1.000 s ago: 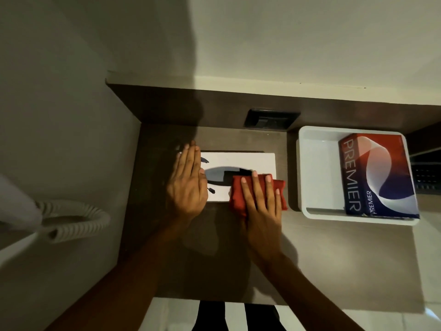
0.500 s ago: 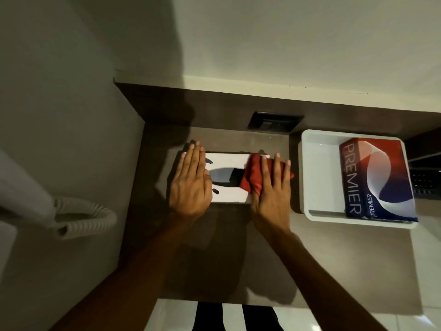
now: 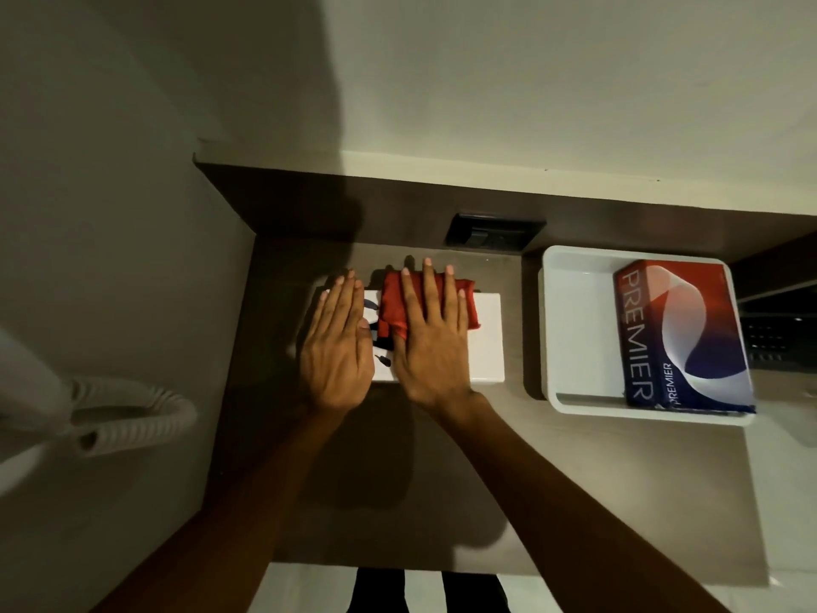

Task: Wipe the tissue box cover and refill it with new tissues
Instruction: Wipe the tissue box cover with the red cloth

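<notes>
My left hand lies flat with released fingers on the white tissue box cover on the surface, my right hand presses the soft red cloth flat on it, and the cover looks light, stiff and slippery, so I judge it best held by its long edges.

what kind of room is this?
Probably a hotel bathroom or vanity nook: a wall-hung hair dryer with coiled cord, a dark counter with a built-in socket, and a white amenity tray holding a Premier tissue pack.
</notes>
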